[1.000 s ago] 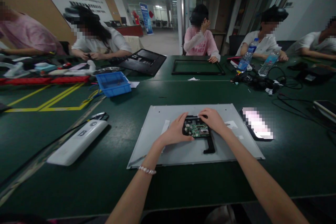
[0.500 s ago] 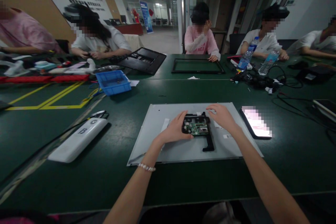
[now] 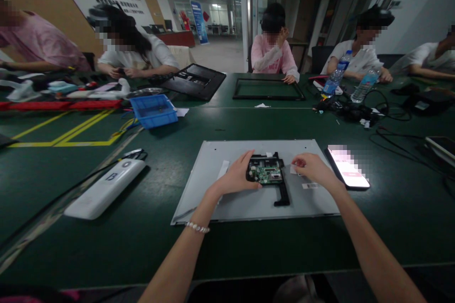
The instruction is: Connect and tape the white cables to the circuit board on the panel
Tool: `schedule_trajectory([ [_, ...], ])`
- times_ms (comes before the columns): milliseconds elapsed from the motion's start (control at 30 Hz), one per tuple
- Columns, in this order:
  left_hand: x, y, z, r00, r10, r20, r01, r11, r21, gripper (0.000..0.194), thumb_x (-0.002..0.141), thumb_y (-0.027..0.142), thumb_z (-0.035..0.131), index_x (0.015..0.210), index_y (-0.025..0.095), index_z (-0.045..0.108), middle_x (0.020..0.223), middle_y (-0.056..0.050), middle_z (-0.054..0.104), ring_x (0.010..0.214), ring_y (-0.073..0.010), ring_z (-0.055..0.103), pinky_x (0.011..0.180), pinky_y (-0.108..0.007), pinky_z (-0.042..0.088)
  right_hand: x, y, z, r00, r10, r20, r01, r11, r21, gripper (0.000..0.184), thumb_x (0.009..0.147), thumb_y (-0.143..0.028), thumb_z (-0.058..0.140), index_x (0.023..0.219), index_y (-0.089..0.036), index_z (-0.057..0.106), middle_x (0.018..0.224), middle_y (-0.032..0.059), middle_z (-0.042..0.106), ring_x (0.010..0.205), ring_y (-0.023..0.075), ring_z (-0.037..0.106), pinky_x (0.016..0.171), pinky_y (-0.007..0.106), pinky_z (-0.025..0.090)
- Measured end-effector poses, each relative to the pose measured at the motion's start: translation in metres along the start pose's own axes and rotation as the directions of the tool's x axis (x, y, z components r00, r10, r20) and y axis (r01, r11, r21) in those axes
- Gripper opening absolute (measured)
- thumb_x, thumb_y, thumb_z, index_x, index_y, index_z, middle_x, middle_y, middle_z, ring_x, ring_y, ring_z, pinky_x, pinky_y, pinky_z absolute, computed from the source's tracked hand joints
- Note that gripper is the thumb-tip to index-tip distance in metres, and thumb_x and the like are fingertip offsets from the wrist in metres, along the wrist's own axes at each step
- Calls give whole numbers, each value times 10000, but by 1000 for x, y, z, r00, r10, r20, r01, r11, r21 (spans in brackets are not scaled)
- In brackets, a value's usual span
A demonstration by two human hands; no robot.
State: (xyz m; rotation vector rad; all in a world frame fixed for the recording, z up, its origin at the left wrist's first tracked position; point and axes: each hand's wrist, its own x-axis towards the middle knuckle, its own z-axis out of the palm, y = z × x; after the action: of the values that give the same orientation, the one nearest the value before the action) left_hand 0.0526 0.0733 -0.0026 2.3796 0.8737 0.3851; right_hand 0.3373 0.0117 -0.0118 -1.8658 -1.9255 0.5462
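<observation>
A flat grey metal panel (image 3: 204, 170) with white labels lies on the table before me. On top of it sits a green circuit board (image 3: 267, 173) in a black plastic frame (image 3: 283, 195), one arm of which points toward me. My left hand (image 3: 234, 176) grips the board's left side, fingers at the far edge and thumb along the near edge. Right of the board, my right hand (image 3: 314, 169) hovers over or rests on the panel, by a white label (image 3: 293, 169). Its fingers are curled together; whether anything small is between them cannot be seen.
A lit phone (image 3: 348, 168) lies right of the panel, a white power bank (image 3: 106, 189) with a cable at left. Farther back are a blue bin (image 3: 154, 112), a black frame (image 3: 269, 97), black casing (image 3: 199, 80), bottles (image 3: 366, 84) and tangled cables. Several people sit opposite.
My right hand has moved right and toward me, off the board's far right corner, and its fingers have curled in. My left hand keeps its hold on the board.
</observation>
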Motion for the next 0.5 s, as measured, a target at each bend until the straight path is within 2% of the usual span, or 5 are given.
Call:
schedule_trajectory([
  [167,0,3,-2,999,-26,23,26,1000,10,1063,644,459,680,1445,157,50,1500,-170,127,1367,-347,156,1098,-507,196,-2,2,-5,995,97,-26,-94,992,84,139,743,-239,577,817,-182,679,786,57,693,723,175,630,656,274,450],
  [300,-1,12,-6,1000,-21,18,20,997,73,1068,650,453,679,1450,183,26,1520,-141,38,1377,-344,115,1100,-492,202,-9,-1,-3,988,151,-41,-134,951,280,231,728,-284,587,921,-197,678,770,42,694,691,169,640,617,264,462],
  [400,-1,24,-4,999,37,-20,-33,982,186,1016,661,460,680,1446,241,74,1525,-100,61,1383,-348,71,1109,-542,108,-14,-5,7,979,203,-12,-172,858,485,307,744,-313,565,1014,-199,657,805,48,701,702,170,651,564,247,462],
  [500,0,39,3,991,127,-29,-115,957,266,860,737,452,631,1429,266,156,1516,-71,137,1387,-315,78,1118,-535,62,-17,-7,19,981,193,2,-161,815,557,268,738,-321,581,948,-179,669,771,50,704,694,169,654,610,260,480],
])
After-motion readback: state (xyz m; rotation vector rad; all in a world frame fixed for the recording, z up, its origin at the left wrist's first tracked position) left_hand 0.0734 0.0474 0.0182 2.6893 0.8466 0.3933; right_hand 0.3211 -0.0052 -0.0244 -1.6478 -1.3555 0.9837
